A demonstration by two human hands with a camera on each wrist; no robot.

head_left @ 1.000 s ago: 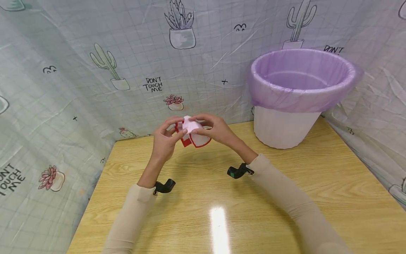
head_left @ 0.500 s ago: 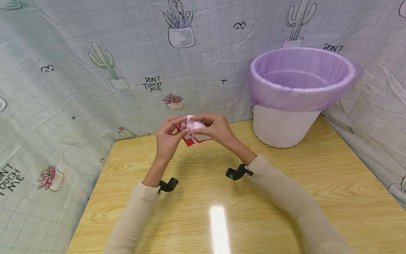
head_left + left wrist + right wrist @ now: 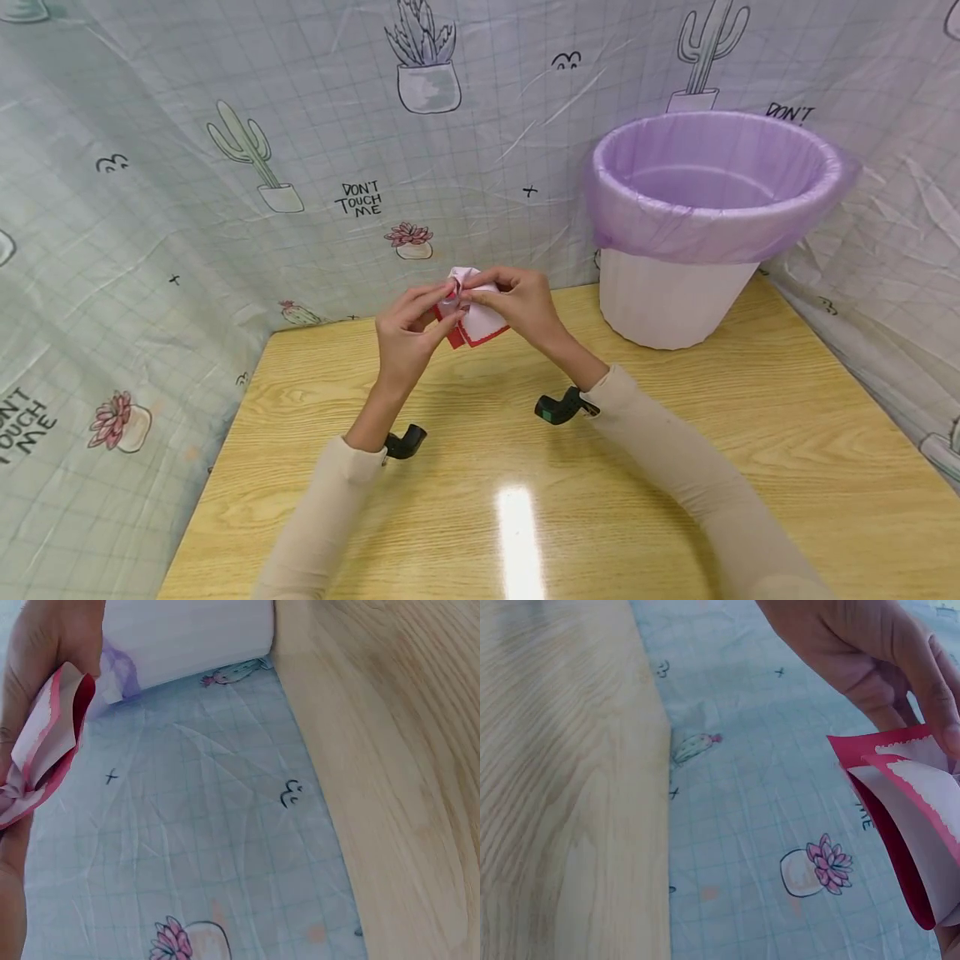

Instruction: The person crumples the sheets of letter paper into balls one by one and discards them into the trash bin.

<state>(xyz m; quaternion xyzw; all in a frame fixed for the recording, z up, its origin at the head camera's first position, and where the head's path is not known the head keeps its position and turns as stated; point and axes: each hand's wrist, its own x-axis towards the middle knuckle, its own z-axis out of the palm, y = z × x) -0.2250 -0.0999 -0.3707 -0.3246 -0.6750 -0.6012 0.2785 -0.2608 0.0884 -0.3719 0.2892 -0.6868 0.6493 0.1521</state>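
Observation:
Both hands hold a small piece of folded paper, white with red edges (image 3: 486, 323), in the air above the far side of the table. My left hand (image 3: 405, 333) pinches its left part between thumb and fingers. From the right, my right hand (image 3: 527, 310) pinches it near the middle, the fingertips of both hands close together. In the left wrist view the paper (image 3: 56, 724) shows a bent flap with a red inner side. Layers of the paper (image 3: 900, 802) stand apart in the right wrist view. Fingers hide part of the folds.
A white bin (image 3: 671, 300) with a purple liner bag (image 3: 675, 233) stands at the back right of the wooden table (image 3: 465, 450). A cactus-print curtain (image 3: 480, 150) hangs behind and along the sides. Black wrist mounts (image 3: 558, 407) stick out below the sleeves.
My left hand has shifted slightly right, and the paper has moved right with it. The right fingertips have moved closer to the left ones, and the paper's folds look different.

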